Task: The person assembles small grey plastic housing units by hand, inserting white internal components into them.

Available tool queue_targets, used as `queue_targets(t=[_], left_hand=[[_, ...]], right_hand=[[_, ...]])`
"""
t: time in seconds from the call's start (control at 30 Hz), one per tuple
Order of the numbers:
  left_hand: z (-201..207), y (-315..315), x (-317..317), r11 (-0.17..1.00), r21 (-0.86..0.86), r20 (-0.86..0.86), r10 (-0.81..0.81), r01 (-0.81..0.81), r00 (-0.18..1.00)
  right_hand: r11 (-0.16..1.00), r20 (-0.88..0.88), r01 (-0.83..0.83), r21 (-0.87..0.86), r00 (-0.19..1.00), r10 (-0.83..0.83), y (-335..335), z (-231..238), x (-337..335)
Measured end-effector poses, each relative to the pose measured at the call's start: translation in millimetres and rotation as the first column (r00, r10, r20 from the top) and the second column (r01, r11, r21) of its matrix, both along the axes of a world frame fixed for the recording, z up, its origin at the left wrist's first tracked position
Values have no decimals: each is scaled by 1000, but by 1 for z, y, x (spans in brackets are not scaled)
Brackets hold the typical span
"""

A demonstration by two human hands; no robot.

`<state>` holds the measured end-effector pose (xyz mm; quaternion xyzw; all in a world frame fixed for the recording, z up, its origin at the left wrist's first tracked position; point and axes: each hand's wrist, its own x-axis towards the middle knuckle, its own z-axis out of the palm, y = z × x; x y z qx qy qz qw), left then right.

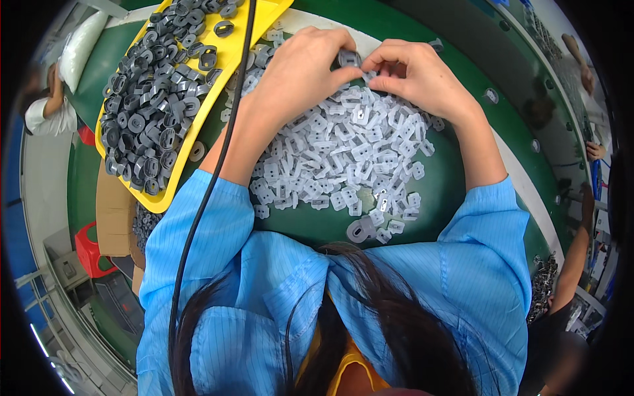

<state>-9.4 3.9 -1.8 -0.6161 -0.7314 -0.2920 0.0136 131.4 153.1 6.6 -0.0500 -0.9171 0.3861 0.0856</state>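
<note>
Both hands meet at the far side of a wide pile of small translucent white plastic pieces (350,145). My left hand (300,69) pinches a grey oval plastic part (349,58) between thumb and fingers. Close against it, my right hand (422,79) is closed in a pinch on a small white plastic piece (370,76), partly hidden by the fingertips. The two parts are side by side, and I cannot tell whether they touch. Near my body, a loose grey ring-shaped part (361,230) lies at the pile's edge.
A yellow tray (267,16) full of grey parts stands at the left, above a cardboard box (113,218). A black cable (211,178) hangs across my left arm. Grey parts (491,96) lie spaced along the green surface at right. Co-workers sit at both sides.
</note>
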Motion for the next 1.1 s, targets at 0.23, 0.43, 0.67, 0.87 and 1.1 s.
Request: queue_targets(t=[0.23, 0.43, 0.67, 0.87, 1.1], left_hand=[[2, 7, 7, 969, 197, 327, 79, -150, 942], [2, 8, 14, 982, 133, 526, 43, -132, 850], [6, 4, 24, 965, 196, 597, 24, -174, 802], [-2, 7, 22, 952, 289, 536, -71, -104, 841], [7, 5, 11, 972, 232, 404, -114, 18, 908]], right_hand=[[867, -37, 264, -422, 951, -308, 5, 3, -8], [906, -358, 360, -222, 834, -419, -19, -2, -15], [807, -206, 271, -525, 879, -430, -27, -2, -14], [754, -42, 248, -608, 939, -343, -14, 4, -12], [743, 48, 175, -646, 981, -189, -1, 16, -4]])
